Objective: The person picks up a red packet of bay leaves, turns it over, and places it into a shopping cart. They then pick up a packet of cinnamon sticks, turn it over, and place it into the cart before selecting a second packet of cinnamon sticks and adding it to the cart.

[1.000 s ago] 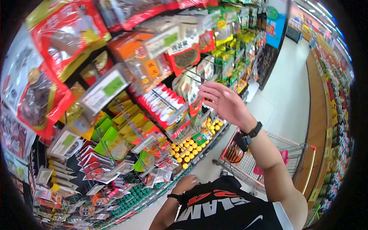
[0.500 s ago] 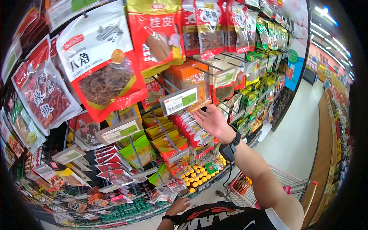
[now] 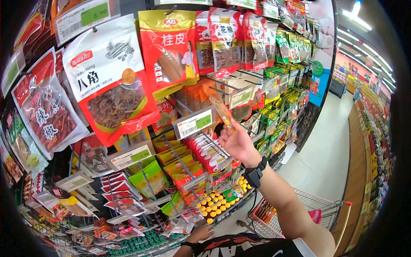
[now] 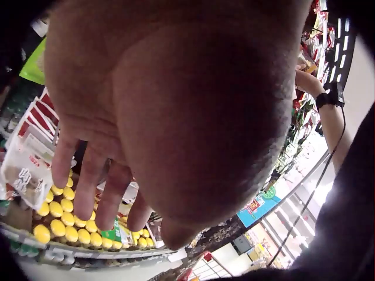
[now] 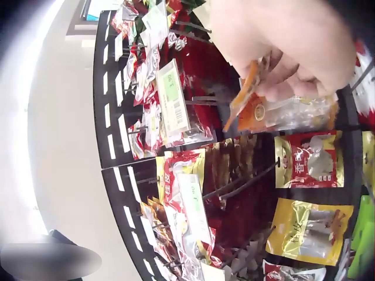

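Note:
In the head view my right hand (image 3: 239, 143) pinches the edge of a small clear-and-orange packet (image 3: 223, 115), lifted to the right of a price tag (image 3: 195, 124). From the right wrist view the packet (image 5: 245, 93) appears nearly edge-on between thumb and fingers, and its contents are hard to make out. Similar orange packets (image 3: 199, 95) hang on the rack just behind it. My left hand (image 3: 200, 233) hangs low by the bottom shelf, its fingers loosely extended and holding nothing, as the left wrist view also shows.
Large bags, one of star anise (image 3: 117, 103) and one of cinnamon bark (image 3: 169, 53), hang at upper left. Metal hooks (image 3: 150, 177) stick out between packets. Yellow-capped containers (image 3: 212, 207) line the bottom shelf. A shopping cart (image 3: 317, 205) holding packets stands to the right, beside the aisle floor (image 3: 327, 132).
The head view has turned toward the rack. My right hand, open a second ago, went to the orange packets under the price tag and now holds one, raised slightly to the right. The left hand stays low.

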The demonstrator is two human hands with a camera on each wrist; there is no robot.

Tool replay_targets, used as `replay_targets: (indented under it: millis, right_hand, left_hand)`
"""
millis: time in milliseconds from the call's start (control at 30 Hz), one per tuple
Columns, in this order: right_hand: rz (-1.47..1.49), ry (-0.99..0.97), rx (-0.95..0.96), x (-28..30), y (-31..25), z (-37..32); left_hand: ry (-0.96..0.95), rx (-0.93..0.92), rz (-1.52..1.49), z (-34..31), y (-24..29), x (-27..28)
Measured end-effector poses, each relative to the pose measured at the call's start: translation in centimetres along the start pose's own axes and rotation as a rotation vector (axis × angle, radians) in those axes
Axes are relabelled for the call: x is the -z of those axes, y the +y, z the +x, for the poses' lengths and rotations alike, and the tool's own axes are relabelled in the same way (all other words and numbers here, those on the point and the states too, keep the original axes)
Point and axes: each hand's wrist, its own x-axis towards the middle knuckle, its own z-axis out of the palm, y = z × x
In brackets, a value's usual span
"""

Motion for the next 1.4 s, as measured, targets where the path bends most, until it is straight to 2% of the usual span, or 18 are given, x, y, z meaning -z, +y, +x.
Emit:
replay_targets:
  millis: [133, 167, 267, 367, 500, 600, 800, 833, 867, 933, 967, 1000, 1067, 1100, 1167, 1300, 1400]
  right_hand:
    - [-0.007, -0.027, 0.117, -0.4, -0.5, -1.9]
    - [-0.029, -0.179, 0.108, 0.2, -0.8, -2.4]
    - [-0.141, -0.102, 0.172, 0.9, -0.9, -4.1]
    - [-0.184, -0.109, 0.207, 1.0, -0.6, -6.2]
    - [-0.240, -0.070, 0.234, 3.4, 0.6, -8.7]
    - [-0.254, -0.022, 0.201, 5.9, 1.8, -10.4]
    - [-0.350, 0.039, 0.118, 10.4, 5.8, -15.3]
    - [-0.357, 0.039, 0.124, 10.7, 6.7, -16.2]
    - [-0.437, 0.071, 0.093, 11.7, 7.4, -17.2]
    - [-0.599, 0.115, 0.030, 14.0, 8.8, -19.1]
    - [-0.668, 0.130, -0.020, 14.5, 9.2, -19.7]
    - [-0.915, 0.087, 0.003, 14.8, 9.5, -20.3]
    - [-0.914, -0.029, -0.091, 14.2, 9.5, -21.2]
    - [-0.970, -0.043, -0.112, 13.7, 9.1, -21.4]
    - [-1.081, -0.063, -0.144, 13.1, 7.8, -21.3]
    - [-0.883, 0.042, -0.037, 16.5, 7.2, -21.5]
    - [-1.120, 0.065, -0.023, 17.4, 6.6, -21.9]
  left_hand:
    - [-0.012, -0.033, 0.019, 0.9, -0.6, -0.4]
    - [-0.033, -0.024, 0.008, 1.0, -0.7, -0.3]
    - [-0.029, -0.011, -0.007, 0.7, -0.6, -0.6]
    - [-0.006, -0.008, -0.077, 0.3, -0.2, -0.5]
    - [0.118, -0.061, -0.189, -0.5, 2.4, 1.6]
    - [0.216, -0.091, -0.135, -0.3, 4.5, 3.4]
    - [0.456, -0.270, -0.323, -1.7, 12.1, 8.7]
    - [0.472, -0.284, -0.448, -1.9, 13.0, 9.2]
    - [0.491, -0.293, -0.573, -2.2, 13.9, 9.8]
    - [0.597, -0.412, -0.518, -3.0, 16.6, 12.3]
    - [0.629, -0.389, -0.430, -3.1, 16.5, 12.3]
    - [0.669, -0.398, -0.515, -2.7, 16.8, 12.0]
    - [0.748, -0.423, -0.673, -1.8, 17.6, 11.3]
    - [0.767, -0.358, -0.701, -1.5, 17.4, 10.6]
    - [0.681, -0.314, -0.713, -1.1, 16.3, 9.9]
    - [0.639, -0.348, -0.764, -0.2, 16.2, 9.4]
    - [0.622, -0.349, -0.839, 0.2, 17.1, 9.5]
